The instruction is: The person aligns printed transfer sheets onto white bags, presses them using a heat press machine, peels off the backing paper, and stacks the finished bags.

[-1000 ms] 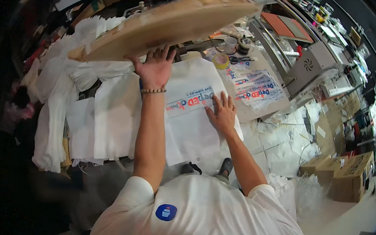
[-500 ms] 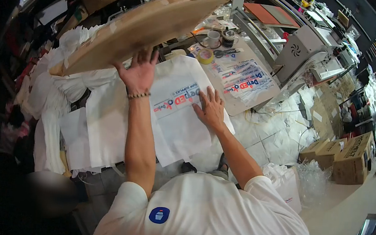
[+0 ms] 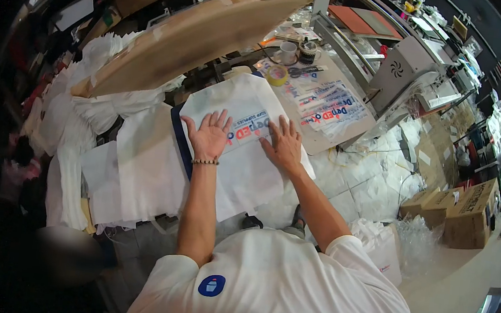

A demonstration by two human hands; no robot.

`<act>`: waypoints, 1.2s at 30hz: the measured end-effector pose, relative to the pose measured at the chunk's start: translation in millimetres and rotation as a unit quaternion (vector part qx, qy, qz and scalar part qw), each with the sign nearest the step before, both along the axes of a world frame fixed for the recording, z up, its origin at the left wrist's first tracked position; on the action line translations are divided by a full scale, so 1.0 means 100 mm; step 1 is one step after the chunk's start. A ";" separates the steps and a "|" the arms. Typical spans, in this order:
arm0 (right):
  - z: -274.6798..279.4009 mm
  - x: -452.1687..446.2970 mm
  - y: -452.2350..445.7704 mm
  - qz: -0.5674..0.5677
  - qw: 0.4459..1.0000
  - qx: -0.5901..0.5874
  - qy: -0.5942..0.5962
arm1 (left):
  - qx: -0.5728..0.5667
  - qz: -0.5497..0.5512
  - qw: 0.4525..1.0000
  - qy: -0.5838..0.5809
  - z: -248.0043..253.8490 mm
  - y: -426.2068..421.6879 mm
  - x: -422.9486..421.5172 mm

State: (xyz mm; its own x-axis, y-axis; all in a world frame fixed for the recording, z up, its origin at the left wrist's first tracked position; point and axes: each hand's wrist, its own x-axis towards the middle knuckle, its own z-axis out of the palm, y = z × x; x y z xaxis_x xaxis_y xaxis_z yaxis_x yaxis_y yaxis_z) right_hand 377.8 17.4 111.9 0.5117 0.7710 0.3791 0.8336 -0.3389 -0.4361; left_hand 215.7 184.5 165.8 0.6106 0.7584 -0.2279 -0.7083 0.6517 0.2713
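While your white shirt (image 3: 304, 282) fills the foreground, with a round blue badge (image 3: 212, 285) on its front, both your arms reach forward over a white cloth piece (image 3: 247, 186), which lies flat in front of you. Your left hand (image 3: 207, 140) is palm up above its left part, empty, the fingers slightly spread and the thumb held out to the side; you wear a beaded bracelet (image 3: 205, 162) on that wrist, and I cannot tell whether the back of the hand touches the cloth. Your right hand (image 3: 286, 148) lies palm down near the cloth's right edge, its fingers spread and nothing pinched between them, the fingertips beside a printed sheet (image 3: 247, 129). That sheet lies on the cloth between your hands, its red and blue lettering partly covered. A dark blue edge (image 3: 182, 141) shows along the cloth's left side, and more white fabric (image 3: 150, 165) is spread to the left of it.

Farther on, a tan board (image 3: 323, 140) bears other printed sheets (image 3: 327, 106), a tape roll (image 3: 277, 74), a white mug (image 3: 287, 52) and a patterned mug (image 3: 308, 52). Beyond your left hand, a large brown panel (image 3: 195, 36) stands tilted. A grey machine housing (image 3: 403, 68) is off to the right, and cardboard boxes (image 3: 468, 214) sit on the floor.
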 end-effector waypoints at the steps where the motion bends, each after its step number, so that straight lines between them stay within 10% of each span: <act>1: 0.00 0.00 0.00 0.005 1.000 -0.001 -0.002 | 0.036 -0.001 0.999 -0.013 0.06 0.09 0.02; 10: -0.04 0.00 0.02 0.001 1.000 -0.007 -0.006 | 0.120 0.032 0.984 -0.131 1.27 0.28 0.10; 18: -0.05 0.01 0.01 0.001 1.000 -0.002 -0.017 | 0.002 -0.015 1.000 -0.003 -0.08 -0.15 -0.13; 31: -0.03 0.01 0.00 0.006 1.000 0.003 -0.011 | 0.126 0.023 0.976 -0.173 1.19 0.38 0.09; 36: -0.03 0.00 0.00 0.001 1.000 0.009 -0.005 | 0.063 -0.006 0.996 -0.070 0.33 0.16 -0.04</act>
